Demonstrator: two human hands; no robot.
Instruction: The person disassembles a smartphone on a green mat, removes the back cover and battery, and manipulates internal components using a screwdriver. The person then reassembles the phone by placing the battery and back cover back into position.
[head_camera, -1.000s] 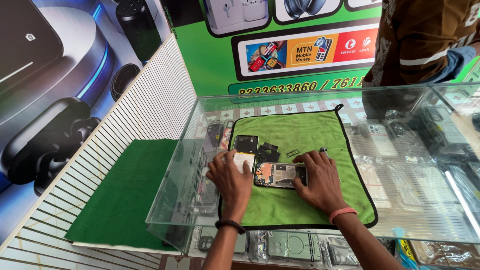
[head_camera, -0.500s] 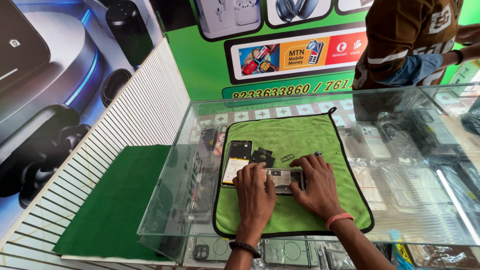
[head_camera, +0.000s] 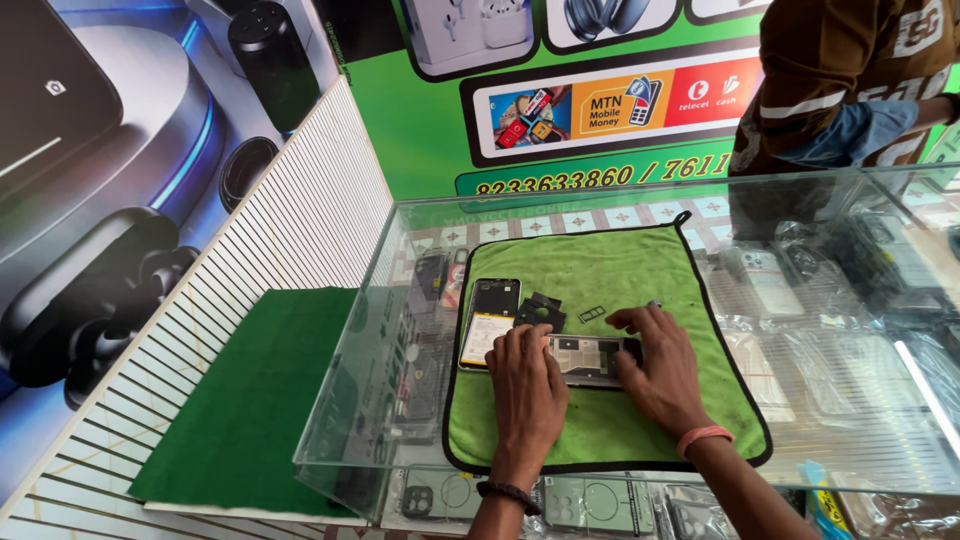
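An opened smartphone body (head_camera: 583, 360) lies on a green microfibre cloth (head_camera: 600, 430) spread over a glass display counter (head_camera: 850, 420). My left hand (head_camera: 525, 385) presses on its left end, and my right hand (head_camera: 655, 365) grips its right end, fingers curled over the edge. Just beyond, a phone back panel (head_camera: 490, 320) lies with its inner side up. A small black plastic cover (head_camera: 541, 312) and a tiny tray-like part (head_camera: 591, 313) rest near it on the cloth.
Another person in a brown shirt (head_camera: 840, 80) stands behind the counter at the far right. Phone cases (head_camera: 590, 505) fill the shelves under the glass. A dark green mat (head_camera: 260, 400) lies on the white slatted surface to the left.
The camera view has shifted slightly, so the counter sits further right in the frame. Both hands stay on the opened phone, the left hand having slid closer onto it.
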